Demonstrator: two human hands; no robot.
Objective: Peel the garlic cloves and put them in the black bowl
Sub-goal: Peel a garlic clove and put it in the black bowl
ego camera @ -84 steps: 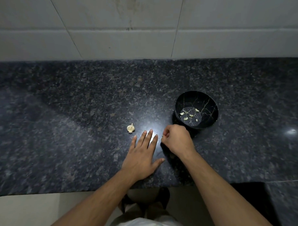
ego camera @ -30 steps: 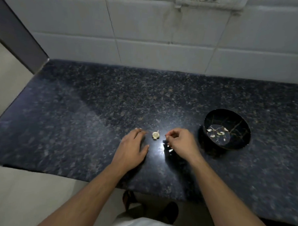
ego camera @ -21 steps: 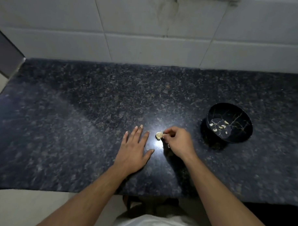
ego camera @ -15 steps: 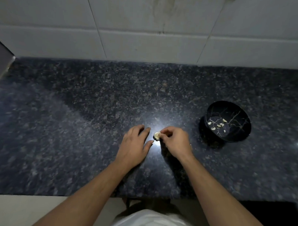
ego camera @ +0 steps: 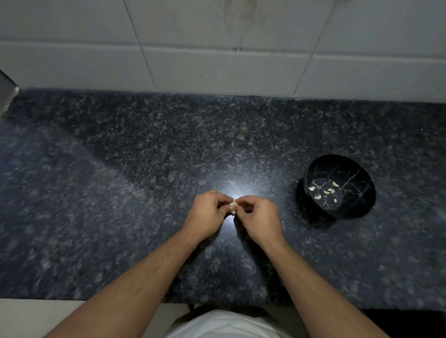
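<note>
Two hands now meet over the dark granite counter (ego camera: 115,190), left of the black bowl (ego camera: 352,206) holding several peeled cloves (ego camera: 324,192): the left hand (ego camera: 207,216), earlier flat on the stone, has curled to join the right hand (ego camera: 259,220) in pinching the garlic piece (ego camera: 234,204) between them.

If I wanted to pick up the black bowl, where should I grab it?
Probably by the black bowl's rim, coming from above on its near-left edge: it sits upright and open, so a thumb inside and fingers outside fit, clear of the peeled cloves.
</note>
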